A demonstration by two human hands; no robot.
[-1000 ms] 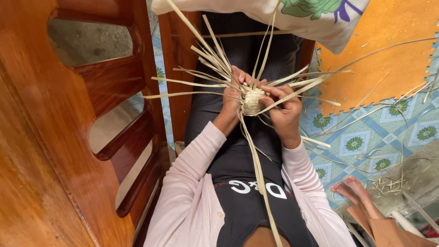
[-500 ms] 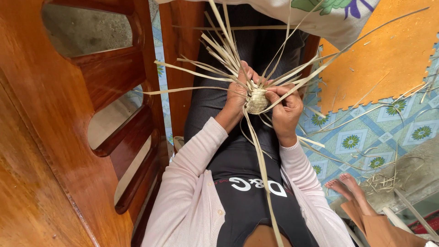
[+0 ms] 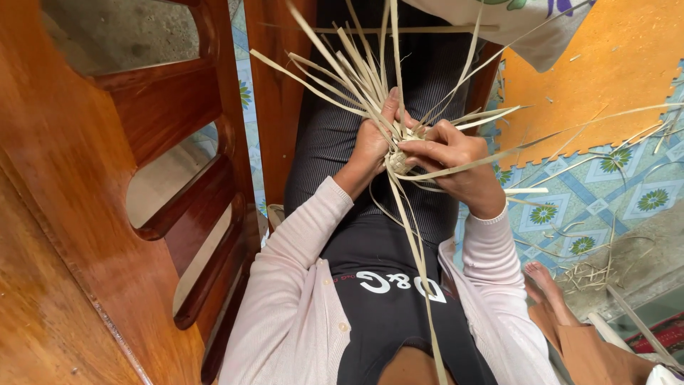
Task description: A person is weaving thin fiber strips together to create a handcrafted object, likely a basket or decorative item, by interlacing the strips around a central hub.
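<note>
A tall piece of glossy reddish-brown wooden furniture with curved slats (image 3: 107, 185) fills the left side of the view, running from the near edge to the far one. To the right, the floor shows blue-and-white flower-patterned tiles (image 3: 605, 192), with an orange foam mat with a jigsaw edge (image 3: 605, 78) lying farther off. Loose pale straw offcuts (image 3: 591, 271) are scattered on the tiles at the right, and a bare foot (image 3: 545, 285) rests near them at the lower right.

In the middle, the seated person, in a pale pink cardigan (image 3: 292, 299) over a black top, holds the work above the lap. The left hand (image 3: 374, 139) and right hand (image 3: 452, 160) are close together, both gripping a small woven knot of pale straw strips (image 3: 399, 162) between them; the right fingers pinch one flat strip that runs off to the right.

By the look of it the weaving is at an early stage: only a small tight centre is plaited, while many long unwoven pale strips (image 3: 342, 64) fan out far and sideways, and one long strip (image 3: 420, 285) hangs down towards the near edge. Most of the strip length is not yet worked in.
</note>
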